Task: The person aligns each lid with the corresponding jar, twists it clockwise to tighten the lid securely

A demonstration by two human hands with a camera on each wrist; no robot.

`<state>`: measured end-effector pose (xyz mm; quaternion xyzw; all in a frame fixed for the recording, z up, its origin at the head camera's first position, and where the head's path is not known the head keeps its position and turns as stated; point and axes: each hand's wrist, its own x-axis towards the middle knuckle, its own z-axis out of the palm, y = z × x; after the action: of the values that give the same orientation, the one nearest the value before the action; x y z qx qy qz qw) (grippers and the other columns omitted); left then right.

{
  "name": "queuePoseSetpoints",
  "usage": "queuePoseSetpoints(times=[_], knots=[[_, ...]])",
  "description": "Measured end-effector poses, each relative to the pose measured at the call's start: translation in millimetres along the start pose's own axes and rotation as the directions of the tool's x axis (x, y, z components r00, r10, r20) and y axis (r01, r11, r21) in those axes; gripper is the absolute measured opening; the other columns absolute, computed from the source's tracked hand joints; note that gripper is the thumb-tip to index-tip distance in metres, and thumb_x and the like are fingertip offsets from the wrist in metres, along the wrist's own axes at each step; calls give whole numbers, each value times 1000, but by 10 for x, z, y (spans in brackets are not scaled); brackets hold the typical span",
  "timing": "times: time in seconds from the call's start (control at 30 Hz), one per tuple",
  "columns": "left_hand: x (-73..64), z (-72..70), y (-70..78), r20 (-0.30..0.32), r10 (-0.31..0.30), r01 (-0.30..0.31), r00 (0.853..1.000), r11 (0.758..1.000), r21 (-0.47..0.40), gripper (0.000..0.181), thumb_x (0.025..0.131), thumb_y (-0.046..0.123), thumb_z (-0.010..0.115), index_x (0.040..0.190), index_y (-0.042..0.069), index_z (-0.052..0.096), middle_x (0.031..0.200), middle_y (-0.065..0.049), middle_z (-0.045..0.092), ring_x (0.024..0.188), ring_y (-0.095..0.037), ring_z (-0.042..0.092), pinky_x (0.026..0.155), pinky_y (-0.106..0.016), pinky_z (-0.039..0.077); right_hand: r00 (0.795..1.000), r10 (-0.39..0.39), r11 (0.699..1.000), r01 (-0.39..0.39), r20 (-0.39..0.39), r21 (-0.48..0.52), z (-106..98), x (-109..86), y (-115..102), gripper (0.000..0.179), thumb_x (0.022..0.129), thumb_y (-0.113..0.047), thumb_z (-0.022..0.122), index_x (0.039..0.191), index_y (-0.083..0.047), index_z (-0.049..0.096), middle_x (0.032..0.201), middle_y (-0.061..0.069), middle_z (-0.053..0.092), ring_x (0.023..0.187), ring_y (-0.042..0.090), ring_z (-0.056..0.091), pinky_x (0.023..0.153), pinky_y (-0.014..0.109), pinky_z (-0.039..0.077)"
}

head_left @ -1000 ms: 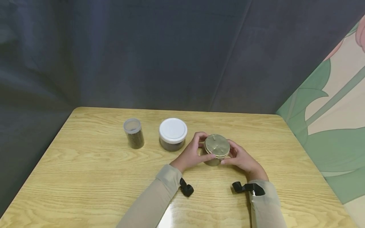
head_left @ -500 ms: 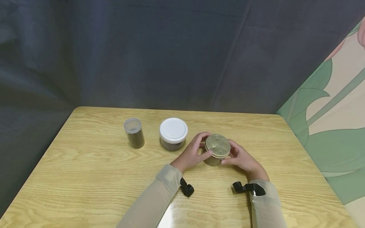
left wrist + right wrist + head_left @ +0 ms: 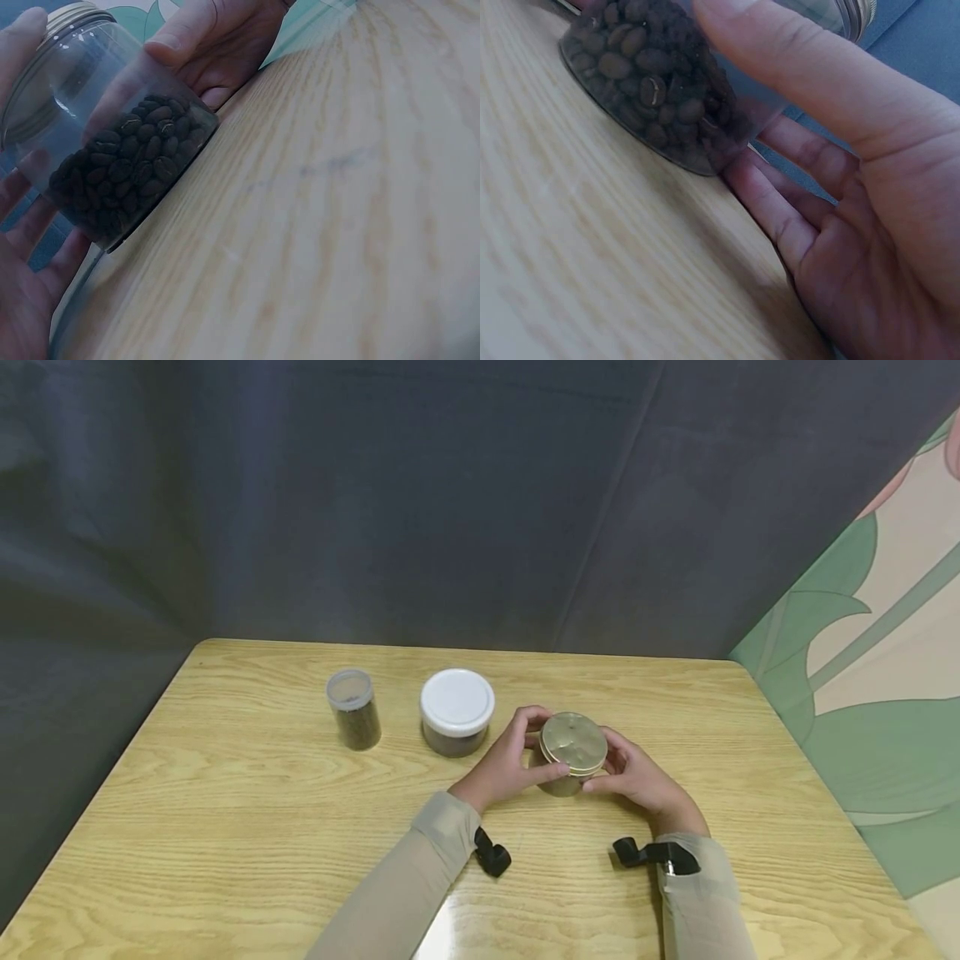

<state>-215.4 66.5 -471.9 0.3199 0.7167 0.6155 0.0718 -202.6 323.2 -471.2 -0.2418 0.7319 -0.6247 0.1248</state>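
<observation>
A clear jar of coffee beans (image 3: 127, 161) with a gold lid (image 3: 573, 742) stands upright on the table between both hands. My left hand (image 3: 508, 762) grips it from the left, its thumb at the lid's near edge and its fingers curled round the far side. From the right, my right hand (image 3: 637, 783) holds the lower body, thumb in front and fingers behind. In the right wrist view the dark beans (image 3: 656, 82) fill the bottom of the jar, and the right thumb (image 3: 780, 52) lies across its wall.
Left of the hands stands a wide jar with a white lid (image 3: 457, 702). Further left is a slim clear-lidded jar (image 3: 356, 710) with dark contents. The wooden table (image 3: 247, 827) ends at a dark curtain (image 3: 450, 527); a patterned wall (image 3: 885, 735) is at the right.
My left thumb has shifted back and forth along the lid's near edge, and the lid looks slightly turned. The jar and my right hand have stayed in place.
</observation>
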Motion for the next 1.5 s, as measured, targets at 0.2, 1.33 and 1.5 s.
queuePoseSetpoints(times=[0.2, 1.33, 1.5], knots=[[5, -19, 20, 11, 35, -35, 999, 999, 8, 70, 95, 12, 72, 149, 1, 29, 145, -14, 44, 133, -25, 46, 108, -39, 45, 1000, 22, 1000, -22, -8, -14, 4, 2, -13, 73, 81, 10, 78, 146, -6, 48, 137, -7, 56, 131, 6, 47, 109, 15, 33], [-8, -18, 4, 19, 6, -6, 1000, 1000, 5, 67, 97, 20, 70, 151, 10, 33, 148, -8, 42, 132, -16, 46, 108, -30, 44, 1000, 7, 999, -7, 1, -31, -20, -14, 10, 73, 82, 10, 77, 147, -3, 46, 137, -7, 57, 129, 6, 48, 109, 15, 33], [-11, -22, -26, 21, 12, -12, 1000, 1000, 20, 68, 96, 23, 68, 153, 11, 33, 147, -9, 39, 133, -17, 45, 109, -29, 43, 1000, 17, 999, -17, 1, -35, -22, -6, 2, 73, 82, 10, 77, 146, -3, 47, 138, -8, 56, 131, 5, 47, 109, 14, 34]])
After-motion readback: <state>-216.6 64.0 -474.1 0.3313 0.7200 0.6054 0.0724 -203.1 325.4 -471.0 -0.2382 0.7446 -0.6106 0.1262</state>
